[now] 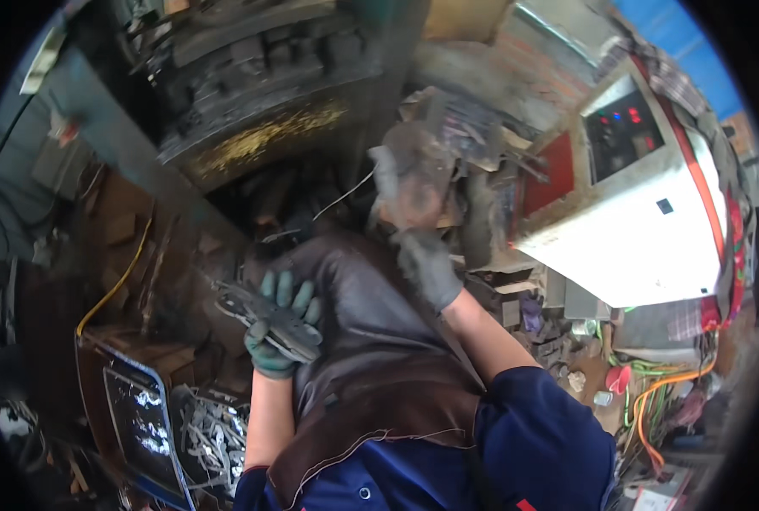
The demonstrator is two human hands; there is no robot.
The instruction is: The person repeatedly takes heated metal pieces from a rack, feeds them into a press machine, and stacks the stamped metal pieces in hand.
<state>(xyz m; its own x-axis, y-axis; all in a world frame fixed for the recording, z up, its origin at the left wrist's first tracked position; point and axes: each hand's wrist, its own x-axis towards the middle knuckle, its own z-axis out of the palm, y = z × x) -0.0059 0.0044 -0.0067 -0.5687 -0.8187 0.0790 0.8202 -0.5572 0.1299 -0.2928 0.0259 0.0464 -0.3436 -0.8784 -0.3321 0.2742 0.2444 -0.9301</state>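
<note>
My left hand (281,324), in a grey-green work glove, holds a dark, elongated flat metal piece (264,317) slanting across the palm. It may be several pieces together; their exact kind does not show. My right hand (431,268), in a grey glove, reaches forward past my apron and is smeared by motion. Just beyond it is a blurred brownish shape (418,192), with a pale grey shape (385,175) at its left side. Whether my right hand grips either one cannot be made out. A brown leather apron (367,298) covers my lap.
A large, dark machine (260,94) with yellowish flakes on its ledge stands ahead. At right is a white control cabinet (626,247) with lit red displays. A blue-edged metal frame (171,426) and many metal pieces (213,439) lie lower left. Orange cables (644,417) cross the lower right.
</note>
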